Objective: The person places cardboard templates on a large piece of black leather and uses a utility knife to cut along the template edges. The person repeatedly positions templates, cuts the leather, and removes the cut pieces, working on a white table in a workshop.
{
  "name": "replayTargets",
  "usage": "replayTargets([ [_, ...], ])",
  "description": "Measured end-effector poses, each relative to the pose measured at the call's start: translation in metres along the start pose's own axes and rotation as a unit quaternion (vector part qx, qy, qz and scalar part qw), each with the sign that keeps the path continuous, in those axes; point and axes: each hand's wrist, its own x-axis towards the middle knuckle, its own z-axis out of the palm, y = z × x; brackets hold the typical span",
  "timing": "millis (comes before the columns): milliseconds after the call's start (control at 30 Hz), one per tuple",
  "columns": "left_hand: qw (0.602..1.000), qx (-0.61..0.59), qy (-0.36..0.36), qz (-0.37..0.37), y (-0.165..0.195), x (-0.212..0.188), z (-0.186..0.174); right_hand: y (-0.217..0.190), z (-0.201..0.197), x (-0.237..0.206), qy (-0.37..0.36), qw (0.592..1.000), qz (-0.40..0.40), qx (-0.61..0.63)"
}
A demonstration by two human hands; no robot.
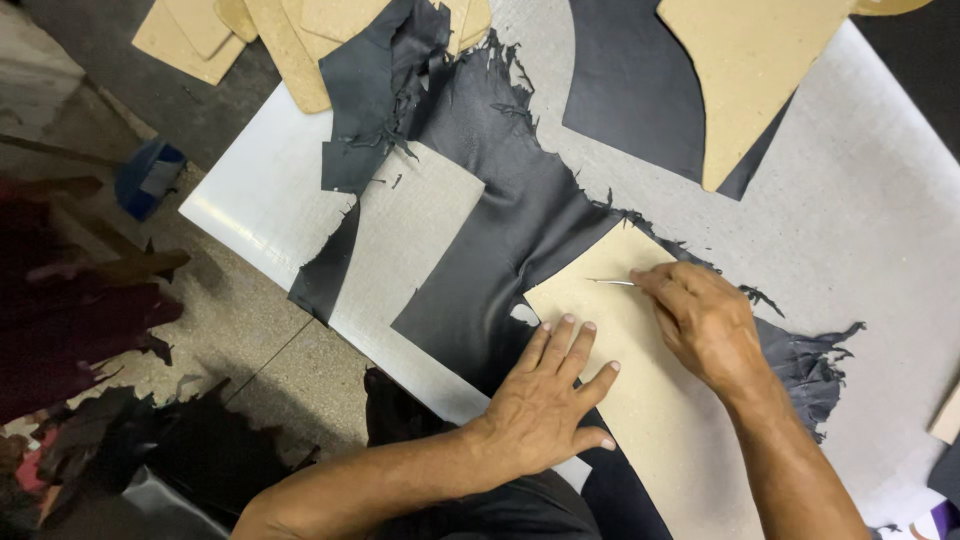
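A tan cardboard pattern point(650, 400) lies on a sheet of black leather point(520, 230) spread over a grey cutting board point(860, 200). My left hand point(548, 395) lies flat on the pattern's near-left part, fingers spread, pressing it down. My right hand point(700, 320) is closed on a thin metal-tipped tool point(610, 282), whose point rests on the pattern near its upper edge. The leather's edges are ragged and torn around the pattern.
A second black leather piece point(630, 90) lies at the top under another tan pattern point(745, 70). More cardboard patterns point(250, 30) are stacked at the top left. Leather scraps point(90, 440) and a blue object point(148, 175) lie on the floor to the left.
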Motion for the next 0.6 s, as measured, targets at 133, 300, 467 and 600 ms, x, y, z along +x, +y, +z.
replayTargets([
  [133,0.999,0.029,-0.042,-0.011,-0.014,0.006,0.002,-0.003,0.007,0.034,-0.024,0.993,-0.109,-0.025],
  [300,0.997,0.027,-0.066,-0.003,-0.022,0.008,0.004,-0.003,0.021,0.056,-0.061,0.979,-0.191,-0.023],
  [467,0.995,0.063,-0.077,0.018,-0.026,0.01,0.008,-0.002,0.031,0.064,-0.076,0.967,-0.244,0.006],
  [600,0.994,0.06,-0.084,0.02,-0.027,0.012,0.006,-0.006,0.036,0.068,-0.102,0.961,-0.254,-0.024],
])
